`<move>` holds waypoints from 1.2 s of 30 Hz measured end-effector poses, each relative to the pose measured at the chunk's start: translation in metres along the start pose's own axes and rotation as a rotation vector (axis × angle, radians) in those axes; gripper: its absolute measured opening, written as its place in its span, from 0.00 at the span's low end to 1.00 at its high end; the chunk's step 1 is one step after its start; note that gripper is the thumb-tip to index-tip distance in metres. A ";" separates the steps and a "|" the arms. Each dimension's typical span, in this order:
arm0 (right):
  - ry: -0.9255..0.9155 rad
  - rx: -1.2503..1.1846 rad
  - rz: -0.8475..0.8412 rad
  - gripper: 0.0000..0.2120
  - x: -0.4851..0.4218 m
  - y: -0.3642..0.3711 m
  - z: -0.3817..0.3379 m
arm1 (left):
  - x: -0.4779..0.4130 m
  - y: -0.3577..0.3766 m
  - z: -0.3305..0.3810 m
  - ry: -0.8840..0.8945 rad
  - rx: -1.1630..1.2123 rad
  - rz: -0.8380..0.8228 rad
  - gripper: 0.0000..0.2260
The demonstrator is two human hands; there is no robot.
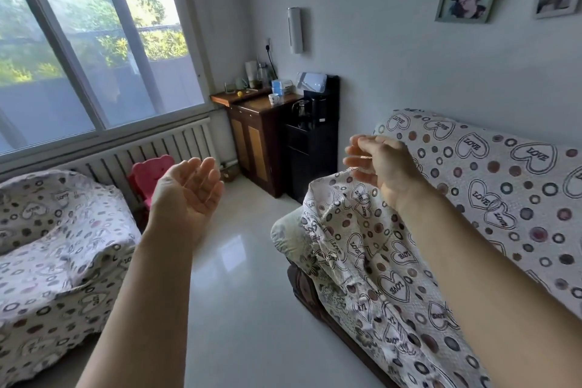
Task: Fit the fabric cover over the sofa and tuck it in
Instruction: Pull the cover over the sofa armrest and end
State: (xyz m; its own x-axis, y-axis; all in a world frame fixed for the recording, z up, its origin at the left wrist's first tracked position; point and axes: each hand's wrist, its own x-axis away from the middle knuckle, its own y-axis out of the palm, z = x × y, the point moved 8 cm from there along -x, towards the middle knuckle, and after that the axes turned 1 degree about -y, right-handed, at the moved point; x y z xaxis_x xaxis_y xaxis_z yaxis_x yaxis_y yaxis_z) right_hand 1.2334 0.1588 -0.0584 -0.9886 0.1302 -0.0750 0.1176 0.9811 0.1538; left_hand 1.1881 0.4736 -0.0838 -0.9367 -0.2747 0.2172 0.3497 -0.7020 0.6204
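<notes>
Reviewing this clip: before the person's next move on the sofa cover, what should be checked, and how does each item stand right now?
1. Left hand free: ok, open with palm up, holding nothing.
2. Right hand gripping the cover: cannot tell, its fingers are blurred just above a raised fold.
3. Cover over the backrest of the sofa: ok, it drapes across the top.
4. Cover smooth at the arm end: not ok, it is bunched and wrinkled.
5. Cover tucked at the seat: cannot tell, the seat crease is hidden.
</notes>
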 end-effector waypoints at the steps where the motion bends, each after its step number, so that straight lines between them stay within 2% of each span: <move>1: 0.004 -0.004 0.003 0.07 -0.014 0.011 0.005 | -0.017 -0.001 0.004 -0.003 0.003 -0.005 0.09; 11: 0.015 -0.011 0.012 0.07 -0.180 0.126 0.066 | -0.203 -0.004 0.023 -0.035 -0.046 -0.018 0.09; 18: 0.035 -0.038 0.101 0.08 -0.325 0.168 0.092 | -0.374 0.052 0.035 -0.126 -0.070 -0.118 0.09; 26: 0.049 0.004 0.197 0.08 -0.451 0.199 0.108 | -0.529 0.114 0.035 -0.194 -0.114 -0.236 0.08; 31: 0.041 -0.020 0.350 0.08 -0.523 0.198 0.132 | -0.625 0.149 0.006 -0.321 -0.175 -0.344 0.08; 36: 0.059 -0.105 0.576 0.07 -0.591 0.205 0.161 | -0.723 0.187 -0.013 -0.451 -0.343 -0.489 0.09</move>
State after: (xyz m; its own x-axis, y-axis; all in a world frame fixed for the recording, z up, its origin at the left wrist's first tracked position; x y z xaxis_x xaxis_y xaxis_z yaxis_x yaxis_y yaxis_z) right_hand 1.8567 0.3064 -0.1414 -0.7718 0.6273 0.1039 0.6307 0.7344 0.2508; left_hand 1.9309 0.5322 -0.1346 -0.8776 0.3653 0.3105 -0.1916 -0.8608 0.4715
